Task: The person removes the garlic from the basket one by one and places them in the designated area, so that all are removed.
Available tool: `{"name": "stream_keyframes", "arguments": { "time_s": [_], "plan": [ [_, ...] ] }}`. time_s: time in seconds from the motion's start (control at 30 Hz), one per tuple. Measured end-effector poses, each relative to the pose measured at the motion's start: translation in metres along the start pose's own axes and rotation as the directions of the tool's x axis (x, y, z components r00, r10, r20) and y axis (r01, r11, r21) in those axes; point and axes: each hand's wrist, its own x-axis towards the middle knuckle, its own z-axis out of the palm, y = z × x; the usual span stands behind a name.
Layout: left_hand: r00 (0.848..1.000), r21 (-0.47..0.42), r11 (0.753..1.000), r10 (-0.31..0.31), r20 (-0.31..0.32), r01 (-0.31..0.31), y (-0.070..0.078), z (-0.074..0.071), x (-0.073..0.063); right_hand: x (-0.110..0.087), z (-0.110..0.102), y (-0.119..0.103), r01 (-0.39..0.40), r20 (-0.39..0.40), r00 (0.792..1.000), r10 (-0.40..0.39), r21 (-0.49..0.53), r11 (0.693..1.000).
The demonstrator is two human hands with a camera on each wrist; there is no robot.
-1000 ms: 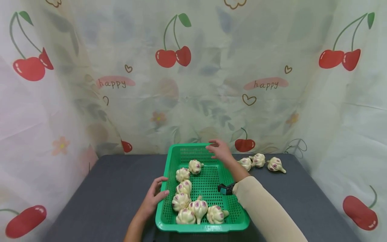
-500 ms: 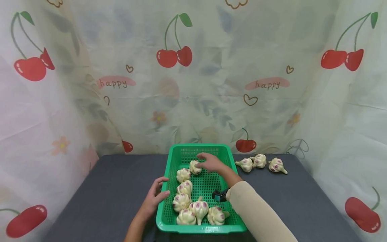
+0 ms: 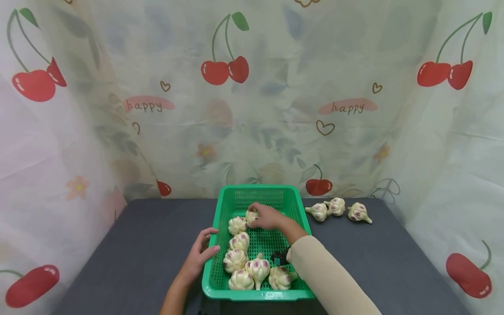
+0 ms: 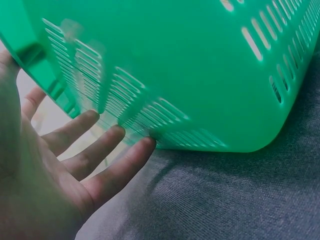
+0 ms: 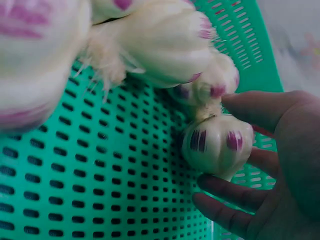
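A green plastic basket (image 3: 256, 295) stands on the dark table, with several white, purple-streaked garlic bulbs along its left side and near end. My right hand (image 3: 269, 217) reaches inside and grips the farthest garlic bulb (image 5: 217, 145); in the right wrist view the thumb lies by its stem and the fingers curve around its far side. Another garlic bulb (image 3: 238, 225) sits just beside it. At the basket's left edge is my left hand (image 3: 197, 256). Its fingers are spread and fairly straight, with fingertips (image 4: 117, 131) against the slotted outer wall.
Beyond the basket's right side, three more garlic bulbs lie on the table (image 3: 157, 245): two close together, with one garlic bulb (image 3: 358, 212) a little apart. A cherry-printed curtain (image 3: 267, 109) encloses the back and sides. A black wrist strap (image 3: 279, 257) hangs over the basket.
My right hand has moved from above the basket's far right corner leftward and down into the basket, and now grips the farthest garlic bulb. The left hand has stayed at the basket's left edge.
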Motion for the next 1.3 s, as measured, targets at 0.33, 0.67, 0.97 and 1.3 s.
{"name": "stream_keyframes", "arguments": {
  "time_s": [0.33, 0.67, 0.97, 1.3],
  "plan": [
    [1.0, 0.004, 1.0, 0.013, 0.013, -0.013, -0.002, -0.001, -0.001, -0.002, 0.006, 0.002, -0.04, 0.086, 0.995, 0.042, -0.027, 0.999],
    [1.0, 0.006, 1.0, 0.003, -0.03, -0.002, -0.004, 0.0, -0.002, 0.0, 0.009, 0.001, -0.088, 0.115, 0.989, 0.087, -0.002, 0.996],
    [1.0, 0.004, 1.0, 0.021, -0.003, -0.021, -0.004, -0.001, 0.0, 0.0, -0.001, 0.0, -0.095, 0.072, 0.993, 0.094, 0.016, 0.995],
    [1.0, -0.009, 1.0, 0.021, -0.013, -0.021, -0.006, 0.0, 0.001, -0.01, -0.014, -0.009, -0.073, 0.06, 0.996, 0.067, 0.101, 0.992]
  ]
}}
